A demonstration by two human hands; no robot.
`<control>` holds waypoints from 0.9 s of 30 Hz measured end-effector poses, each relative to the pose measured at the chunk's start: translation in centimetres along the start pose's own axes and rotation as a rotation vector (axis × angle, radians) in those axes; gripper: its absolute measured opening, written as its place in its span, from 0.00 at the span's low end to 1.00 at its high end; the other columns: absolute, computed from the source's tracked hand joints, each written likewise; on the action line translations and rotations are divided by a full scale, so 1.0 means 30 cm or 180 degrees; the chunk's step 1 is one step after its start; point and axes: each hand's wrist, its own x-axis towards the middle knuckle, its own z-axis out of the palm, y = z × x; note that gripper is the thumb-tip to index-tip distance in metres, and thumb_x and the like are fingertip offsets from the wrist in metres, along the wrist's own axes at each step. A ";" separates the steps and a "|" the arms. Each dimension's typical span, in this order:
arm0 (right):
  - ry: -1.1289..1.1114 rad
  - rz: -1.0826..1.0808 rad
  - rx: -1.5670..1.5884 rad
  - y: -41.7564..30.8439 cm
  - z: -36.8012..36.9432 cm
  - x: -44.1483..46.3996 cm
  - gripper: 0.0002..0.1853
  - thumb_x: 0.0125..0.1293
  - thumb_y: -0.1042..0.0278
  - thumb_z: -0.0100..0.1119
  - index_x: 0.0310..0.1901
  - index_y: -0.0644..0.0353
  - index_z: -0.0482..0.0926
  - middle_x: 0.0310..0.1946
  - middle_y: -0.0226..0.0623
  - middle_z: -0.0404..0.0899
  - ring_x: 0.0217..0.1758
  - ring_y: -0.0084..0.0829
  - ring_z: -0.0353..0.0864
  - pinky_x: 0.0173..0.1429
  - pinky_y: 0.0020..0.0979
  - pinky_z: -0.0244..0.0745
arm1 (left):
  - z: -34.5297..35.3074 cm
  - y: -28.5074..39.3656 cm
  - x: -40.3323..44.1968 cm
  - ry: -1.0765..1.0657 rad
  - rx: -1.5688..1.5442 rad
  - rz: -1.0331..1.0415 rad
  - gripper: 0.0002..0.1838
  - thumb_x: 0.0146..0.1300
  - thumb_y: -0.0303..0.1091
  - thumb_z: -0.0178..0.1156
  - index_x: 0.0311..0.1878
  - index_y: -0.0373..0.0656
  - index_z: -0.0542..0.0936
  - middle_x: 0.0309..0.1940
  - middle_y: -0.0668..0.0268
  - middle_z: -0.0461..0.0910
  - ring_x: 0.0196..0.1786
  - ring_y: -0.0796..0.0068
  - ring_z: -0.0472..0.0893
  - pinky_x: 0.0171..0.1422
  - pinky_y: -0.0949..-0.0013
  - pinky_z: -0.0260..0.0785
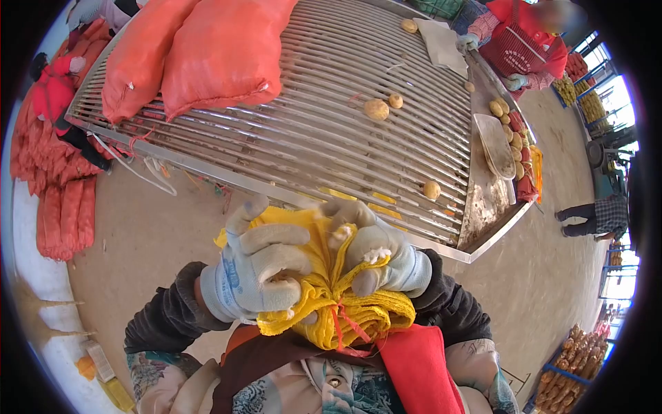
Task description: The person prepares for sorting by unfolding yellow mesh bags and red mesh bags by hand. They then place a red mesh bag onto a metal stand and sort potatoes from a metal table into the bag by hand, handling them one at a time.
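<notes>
Both of my hands wear pale work gloves and hold a bundle of yellow mesh bags (pixel 365 314) in front of my chest. Fingers of my left hand (pixel 265 265) curl round the left side of the bundle. On the right side, my right hand (pixel 379 248) pinches the yellow mesh between thumb and fingers. A pinkish-red tie (pixel 343 321) is wrapped round the lower part of the bundle. Just beyond my hands lies the edge of a slatted metal table (pixel 310 145).
Two full red sacks (pixel 224 55) lie on the slats at the left, with loose potatoes (pixel 376 109) farther right. A metal scoop (pixel 494 146) rests at the right end. A person in red (pixel 517 48) stands at the far right corner. Red sacks are piled left.
</notes>
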 end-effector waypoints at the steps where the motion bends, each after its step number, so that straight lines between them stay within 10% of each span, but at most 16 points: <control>1: -0.0058 -0.0170 -0.0024 0.009 -0.004 -0.003 0.18 0.47 0.51 0.72 0.30 0.56 0.77 0.46 0.37 0.66 0.50 0.39 0.67 0.54 0.40 0.62 | 0.000 0.001 0.001 0.0030 0.0046 0.0015 0.15 0.40 0.40 0.64 0.26 0.60 0.65 0.34 0.77 0.73 0.48 0.67 0.75 0.66 0.40 0.49; 14: 0.0692 -0.0050 -0.0042 -0.035 0.031 -0.050 0.18 0.43 0.57 0.76 0.29 0.57 0.77 0.35 0.33 0.67 0.38 0.31 0.69 0.43 0.32 0.65 | -0.015 0.063 -0.012 -0.0156 0.0493 -0.0499 0.19 0.46 0.50 0.65 0.27 0.53 0.66 0.39 0.73 0.78 0.41 0.70 0.75 0.50 0.57 0.64; 23: 0.1097 0.0382 0.0717 0.006 0.056 0.000 0.57 0.28 0.39 0.77 0.59 0.64 0.62 0.45 0.36 0.69 0.47 0.29 0.68 0.53 0.32 0.66 | 0.026 0.020 -0.018 -0.0677 -0.1848 -0.0588 0.14 0.53 0.39 0.67 0.31 0.46 0.69 0.49 0.61 0.78 0.44 0.58 0.75 0.51 0.58 0.66; 27: -0.0408 0.1138 0.0492 0.032 -0.016 -0.007 0.48 0.35 0.45 0.78 0.57 0.62 0.67 0.49 0.33 0.71 0.50 0.23 0.69 0.52 0.28 0.67 | 0.048 0.023 -0.080 -0.0887 -0.1975 -0.1098 0.24 0.50 0.39 0.71 0.42 0.45 0.67 0.44 0.55 0.78 0.44 0.56 0.77 0.52 0.61 0.68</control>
